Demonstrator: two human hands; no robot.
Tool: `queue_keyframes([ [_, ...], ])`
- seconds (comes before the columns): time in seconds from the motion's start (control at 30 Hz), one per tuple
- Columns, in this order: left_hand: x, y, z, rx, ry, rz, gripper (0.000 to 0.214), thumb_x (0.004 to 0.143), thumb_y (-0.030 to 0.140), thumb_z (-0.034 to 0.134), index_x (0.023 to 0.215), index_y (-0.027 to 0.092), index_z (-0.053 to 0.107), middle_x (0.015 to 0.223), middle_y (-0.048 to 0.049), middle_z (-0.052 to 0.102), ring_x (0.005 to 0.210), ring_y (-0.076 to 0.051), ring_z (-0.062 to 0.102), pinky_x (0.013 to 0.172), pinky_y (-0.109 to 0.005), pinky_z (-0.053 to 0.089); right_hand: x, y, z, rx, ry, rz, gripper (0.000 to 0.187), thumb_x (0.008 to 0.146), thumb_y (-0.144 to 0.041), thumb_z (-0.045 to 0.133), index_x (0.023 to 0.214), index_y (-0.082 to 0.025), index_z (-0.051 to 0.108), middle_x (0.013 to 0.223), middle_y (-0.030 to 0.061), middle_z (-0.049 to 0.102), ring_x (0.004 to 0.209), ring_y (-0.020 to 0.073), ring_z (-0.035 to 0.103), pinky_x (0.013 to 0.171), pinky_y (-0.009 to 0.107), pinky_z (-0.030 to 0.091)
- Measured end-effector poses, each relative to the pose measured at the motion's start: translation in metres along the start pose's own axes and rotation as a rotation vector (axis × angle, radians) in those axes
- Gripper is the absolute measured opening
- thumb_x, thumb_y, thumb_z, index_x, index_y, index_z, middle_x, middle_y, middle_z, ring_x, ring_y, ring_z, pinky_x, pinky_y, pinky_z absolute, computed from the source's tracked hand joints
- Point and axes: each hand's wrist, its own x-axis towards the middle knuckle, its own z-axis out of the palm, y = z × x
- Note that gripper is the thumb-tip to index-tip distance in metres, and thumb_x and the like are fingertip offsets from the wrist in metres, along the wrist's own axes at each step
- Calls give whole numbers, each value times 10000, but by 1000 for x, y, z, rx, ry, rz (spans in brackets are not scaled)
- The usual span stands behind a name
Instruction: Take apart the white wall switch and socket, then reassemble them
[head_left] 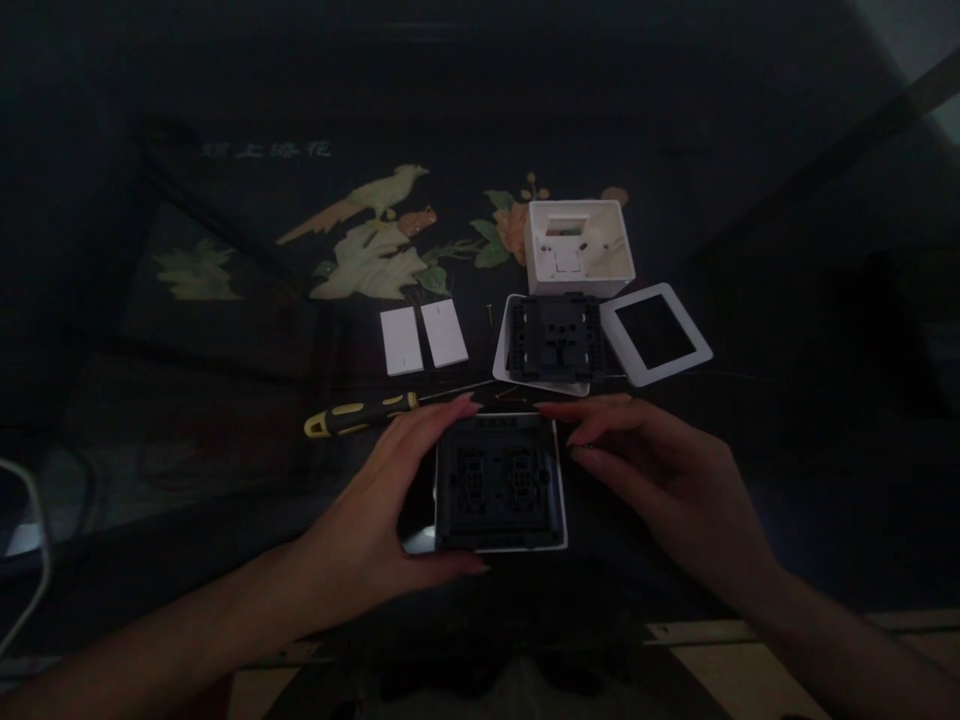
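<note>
My left hand (401,490) spans a light switch body (499,485), thumb on its near edge and fingers on its far edge. The switch is a black two-gang module seated in a white box, facing up. Beside its right edge, my right hand (660,465) pinches a small dark thing that looks like a screw (587,446) between thumb and finger. The forefinger of that hand reaches the far right corner of the switch. A yellow and black screwdriver (364,413) lies beyond my left hand, with loose screws (511,397) near its tip.
Two white rocker plates (403,341) lie at the middle left. Farther right are a black socket module (559,338) on a white plate, a white frame (656,335) and an open white mounting box (581,245). Another screw (490,318) lies nearby on the dark, bird-patterned table (225,370).
</note>
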Motion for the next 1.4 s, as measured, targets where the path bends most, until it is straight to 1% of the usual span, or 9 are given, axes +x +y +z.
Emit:
queue_keyframes([
  [0.1, 0, 2, 1, -51, 14, -36, 1031, 732, 379, 837, 1538, 368, 194, 1452, -102, 470, 1324, -326, 487, 1120, -537, 414, 0, 0, 0, -58, -1, -33, 104, 867, -170, 684, 899, -269, 690, 1115, -11, 756, 1091, 171, 689, 876, 295, 584],
  [0.2, 2, 4, 2, -59, 18, -50, 1013, 732, 382, 834, 1529, 379, 210, 1446, -90, 475, 1307, -321, 493, 1116, -532, 409, 0, 0, 1, -2, -5, -23, 104, 855, -170, 703, 879, -271, 705, 1111, -27, 759, 1126, 150, 676, 968, 282, 553],
  [0.33, 5, 3, 2, -21, 18, 10, 989, 717, 403, 831, 1514, 379, 245, 1438, -82, 482, 1296, -330, 489, 1102, -532, 420, 1, -2, 3, 143, -18, 61, 99, 856, -176, 713, 866, -274, 707, 1105, -50, 765, 1055, 107, 711, 880, 184, 579],
  [0.43, 5, 2, 2, -10, 17, 31, 953, 728, 395, 819, 1506, 362, 268, 1438, -85, 480, 1302, -326, 480, 1112, -523, 414, 1, -2, 4, 161, -1, 64, 115, 840, -161, 726, 856, -274, 713, 1081, -53, 769, 1019, 91, 721, 860, 147, 574],
  [0.73, 3, 4, 4, 28, 15, 56, 896, 780, 384, 784, 1508, 321, 267, 1464, -76, 410, 1350, -270, 422, 1163, -425, 375, 2, -1, 4, 142, -7, 45, 119, 823, -147, 731, 854, -261, 713, 1112, -9, 768, 1029, 161, 733, 873, 250, 611],
  [0.97, 2, 4, 3, 50, 18, 77, 857, 801, 401, 767, 1503, 308, 284, 1474, -79, 403, 1364, -271, 413, 1167, -416, 379, 1, 1, 2, 120, -12, 31, 114, 832, -150, 725, 862, -258, 709, 1121, -10, 764, 1030, 153, 730, 879, 246, 607],
  [1.13, 2, 5, 3, 65, 16, 82, 849, 806, 390, 761, 1502, 304, 283, 1482, -72, 394, 1373, -261, 402, 1177, -398, 367, 1, 1, 0, 59, 31, -32, 135, 826, -136, 725, 861, -266, 718, 1081, -15, 752, 1028, 140, 715, 890, 244, 598],
  [1.27, 2, 6, 3, 84, 11, 81, 835, 810, 391, 756, 1497, 302, 290, 1479, -67, 397, 1372, -255, 400, 1180, -392, 359, 1, -2, -1, -61, 80, -106, 182, 812, -95, 724, 850, -272, 732, 907, -38, 723, 881, 90, 703, 792, 161, 585],
  [1.4, 2, 7, 3, 91, 4, 81, 816, 821, 386, 744, 1494, 293, 292, 1484, -67, 391, 1373, -247, 396, 1184, -386, 350, -2, -2, 0, -194, 75, -197, 237, 827, -62, 702, 904, -283, 739, 890, -49, 742, 842, 81, 703, 736, 154, 574],
])
